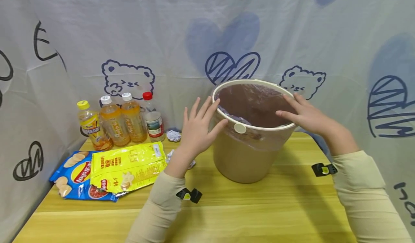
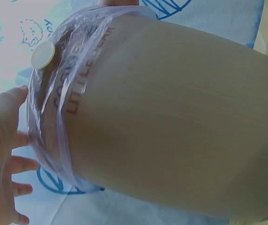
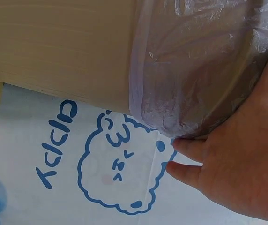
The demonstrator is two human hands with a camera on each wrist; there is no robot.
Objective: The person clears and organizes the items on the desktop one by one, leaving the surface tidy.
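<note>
A beige trash can (image 1: 246,163) stands upright on the table, lined with a thin clear plastic bag (image 2: 61,117) folded down over its rim. My left hand (image 1: 200,129) is at the left of the rim, fingers spread and fairly straight, with the thumb beside the rim. On the opposite side my right hand (image 1: 306,114) lies over the rim, its thumb reaching across the opening. In the right wrist view, two of its fingers (image 3: 188,173) extend outside near the bag's folded edge. Neither hand visibly grips anything.
Several bottles, one a red-capped bottle (image 1: 154,122), stand at the back left. Before them lie a yellow snack bag (image 1: 129,167) and a blue chip bag (image 1: 69,174). Crumpled paper (image 1: 173,135) lies between bottles and can. A printed curtain (image 1: 175,30) hangs behind the table (image 1: 243,214).
</note>
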